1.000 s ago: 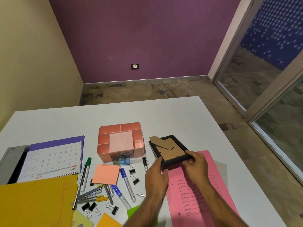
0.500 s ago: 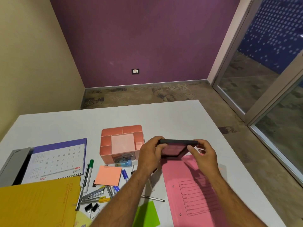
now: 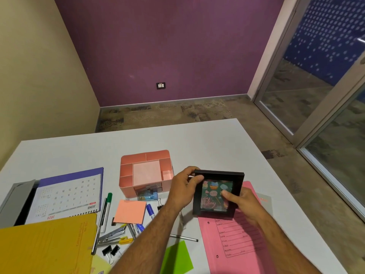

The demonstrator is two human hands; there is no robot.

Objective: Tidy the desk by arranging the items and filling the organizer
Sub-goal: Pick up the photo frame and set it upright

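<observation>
I hold a small black photo frame (image 3: 238,183) upright above the desk, its picture side with cupcakes facing me. My left hand (image 3: 183,187) grips its top left corner and left edge. My right hand (image 3: 242,204) holds its lower right side, thumb on the glass. The pink desk organizer (image 3: 126,170) stands just left of the frame, with a pale pink pad in its middle compartment. A pink file folder (image 3: 237,246) lies under the frame.
Left of my arms lie an orange sticky pad (image 3: 130,211), markers (image 3: 106,210), pens, a stapler (image 3: 110,235), binder clips (image 3: 110,251), a desk calendar (image 3: 67,194), a yellow envelope (image 3: 43,248), a green sheet (image 3: 176,258) and a grey tray (image 3: 11,198). The desk's far half (image 3: 177,137) is bare white.
The frame lay face down on the desk, back side up. Both hands lifted it, turned it over and tilted it, so the picture side now faces me.
</observation>
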